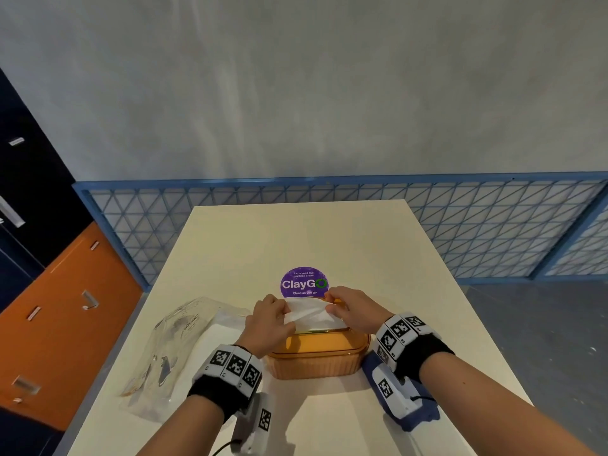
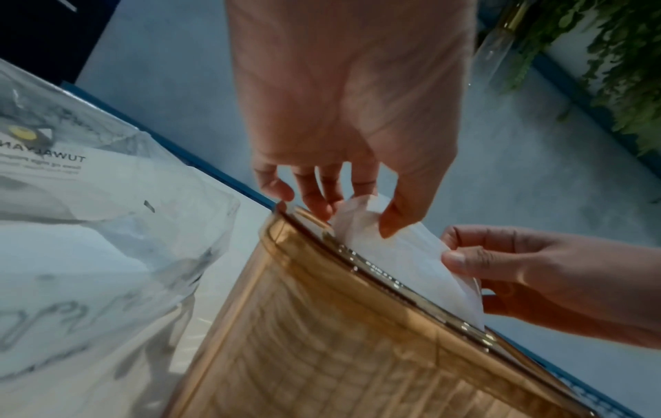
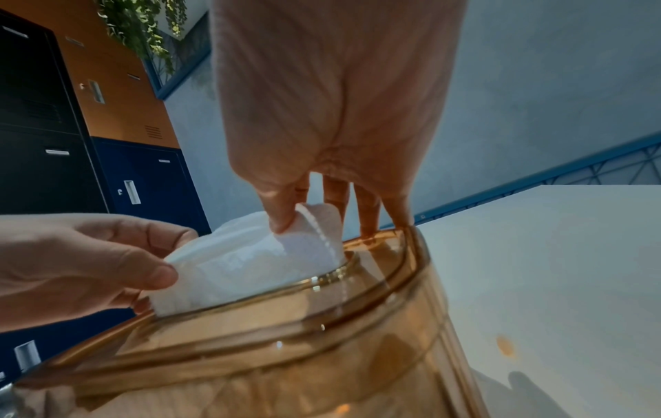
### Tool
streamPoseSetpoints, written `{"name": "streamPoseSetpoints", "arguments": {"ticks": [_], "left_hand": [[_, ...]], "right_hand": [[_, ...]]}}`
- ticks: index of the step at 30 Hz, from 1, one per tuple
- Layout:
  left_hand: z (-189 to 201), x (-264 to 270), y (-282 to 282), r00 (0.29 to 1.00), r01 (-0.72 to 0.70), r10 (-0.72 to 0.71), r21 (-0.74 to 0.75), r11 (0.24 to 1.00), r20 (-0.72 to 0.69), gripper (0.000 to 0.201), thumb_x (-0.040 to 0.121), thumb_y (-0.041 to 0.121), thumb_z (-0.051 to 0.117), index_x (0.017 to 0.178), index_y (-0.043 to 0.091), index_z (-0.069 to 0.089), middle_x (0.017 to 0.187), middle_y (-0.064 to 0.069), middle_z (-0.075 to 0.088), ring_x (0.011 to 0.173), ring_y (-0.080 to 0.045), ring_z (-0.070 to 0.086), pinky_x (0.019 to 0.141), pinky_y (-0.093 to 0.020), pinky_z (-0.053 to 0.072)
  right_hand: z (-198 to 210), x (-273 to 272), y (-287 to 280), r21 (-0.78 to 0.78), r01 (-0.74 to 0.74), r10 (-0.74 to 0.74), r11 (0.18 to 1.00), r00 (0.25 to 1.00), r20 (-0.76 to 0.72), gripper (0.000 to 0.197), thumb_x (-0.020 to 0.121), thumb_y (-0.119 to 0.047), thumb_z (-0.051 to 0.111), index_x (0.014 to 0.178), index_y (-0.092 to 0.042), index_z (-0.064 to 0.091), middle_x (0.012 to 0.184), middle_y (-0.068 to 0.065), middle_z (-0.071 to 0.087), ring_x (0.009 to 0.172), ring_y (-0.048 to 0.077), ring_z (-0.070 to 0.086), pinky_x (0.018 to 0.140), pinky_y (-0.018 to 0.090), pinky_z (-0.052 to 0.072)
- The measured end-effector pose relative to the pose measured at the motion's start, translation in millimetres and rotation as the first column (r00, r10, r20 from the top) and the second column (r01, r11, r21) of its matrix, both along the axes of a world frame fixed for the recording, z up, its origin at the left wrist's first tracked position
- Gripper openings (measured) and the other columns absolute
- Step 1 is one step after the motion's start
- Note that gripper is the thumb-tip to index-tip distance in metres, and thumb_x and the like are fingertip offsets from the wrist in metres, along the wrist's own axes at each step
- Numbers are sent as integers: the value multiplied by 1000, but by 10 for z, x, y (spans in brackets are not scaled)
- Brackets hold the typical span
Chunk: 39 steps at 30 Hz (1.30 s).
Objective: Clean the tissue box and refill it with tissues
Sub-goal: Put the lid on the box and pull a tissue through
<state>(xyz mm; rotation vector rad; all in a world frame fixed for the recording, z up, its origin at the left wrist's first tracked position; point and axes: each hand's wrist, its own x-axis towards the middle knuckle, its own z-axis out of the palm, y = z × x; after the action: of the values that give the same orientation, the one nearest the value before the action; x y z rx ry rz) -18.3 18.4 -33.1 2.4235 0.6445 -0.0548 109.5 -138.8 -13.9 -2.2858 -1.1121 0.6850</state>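
Observation:
An amber see-through tissue box (image 1: 317, 355) (image 2: 322, 353) (image 3: 304, 353) stands on the white table (image 1: 329, 238) near its front edge. A white tissue (image 1: 311, 312) (image 2: 404, 254) (image 3: 250, 265) sticks up out of the slot in the box lid. My left hand (image 1: 269, 319) (image 2: 343, 209) pinches the tissue's left end between thumb and fingers. At the tissue's other end my right hand (image 1: 348, 307) (image 3: 293, 223) pinches it the same way. Both hands hover just above the lid. The stack inside the box shows only dimly through the ribbed wall.
A crumpled clear plastic tissue wrapper (image 1: 177, 347) (image 2: 89, 226) lies left of the box. A round purple sticker (image 1: 304, 282) marks the table behind the hands. A small orange spot (image 3: 505, 346) stains the table right of the box. Orange and dark lockers (image 1: 65, 307) stand at left.

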Motion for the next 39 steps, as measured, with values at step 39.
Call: {"name": "streamPoseSetpoints", "arguments": {"ticks": [39], "left_hand": [[41,-160,325,985,166,-152,-189,968,87,28,85,25,65,70,30,42,77,8,44,79,-12,42,70,-17,34]], "right_hand": [[-58,184,4,-192,-191,207,963,976,69,43,91,-28,58,128,-9,52,144,3,37,130,22,40,107,33,36]]}}
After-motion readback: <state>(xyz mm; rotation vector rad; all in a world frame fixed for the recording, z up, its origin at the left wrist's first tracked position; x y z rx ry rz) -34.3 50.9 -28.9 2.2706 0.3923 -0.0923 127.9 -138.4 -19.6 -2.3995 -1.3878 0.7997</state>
